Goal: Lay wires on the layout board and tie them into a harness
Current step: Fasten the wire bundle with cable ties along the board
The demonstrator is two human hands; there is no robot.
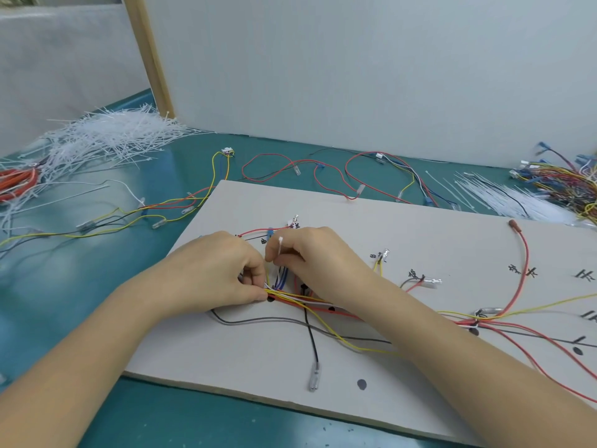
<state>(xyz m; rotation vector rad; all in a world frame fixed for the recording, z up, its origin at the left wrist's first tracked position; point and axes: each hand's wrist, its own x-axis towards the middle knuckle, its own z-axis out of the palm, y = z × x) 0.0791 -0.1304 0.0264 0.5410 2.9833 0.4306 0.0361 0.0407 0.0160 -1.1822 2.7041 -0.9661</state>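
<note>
A grey layout board (403,227) lies on the teal table, marked with black dots and handwritten labels. A bundle of red, yellow, white and blue wires (300,300) runs across its middle. My left hand (223,270) pinches the bundle at its left end. My right hand (310,253) holds a white cable tie (279,245) upright just above the bundle, fingers curled round it. A tied junction (478,320) sits further right, with red and yellow wires fanning out. A black wire with a clear terminal (314,378) trails toward the board's near edge.
A heap of white cable ties (109,137) lies at the back left, more ties (510,197) at the back right beside a pile of coloured wires (562,179). Loose wires (290,169) lie behind the board. A white partition (355,66) closes the back.
</note>
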